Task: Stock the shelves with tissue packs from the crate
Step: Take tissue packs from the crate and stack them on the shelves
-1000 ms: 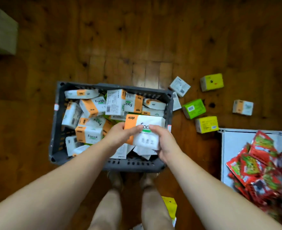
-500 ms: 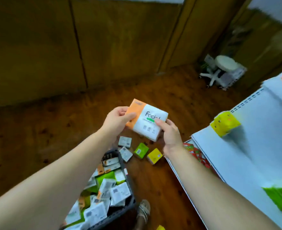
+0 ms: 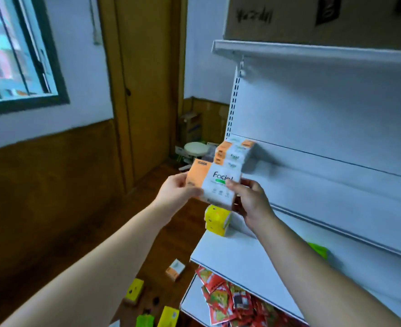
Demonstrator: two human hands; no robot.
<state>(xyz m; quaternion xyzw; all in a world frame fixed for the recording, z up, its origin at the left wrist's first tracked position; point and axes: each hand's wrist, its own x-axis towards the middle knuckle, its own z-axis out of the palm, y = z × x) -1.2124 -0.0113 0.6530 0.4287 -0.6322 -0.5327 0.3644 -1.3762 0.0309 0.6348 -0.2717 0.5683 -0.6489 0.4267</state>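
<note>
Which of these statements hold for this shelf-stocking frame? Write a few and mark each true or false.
1. The left hand and the right hand both hold the tissue pack. True.
2. A stack of similar packs stands just behind it. True.
3. The red snack packets lie on the top shelf. False: they lie on the lowest shelf in view; the top shelf bears a cardboard box.
4. The window is on the right side of the view. False: it is on the left.
</note>
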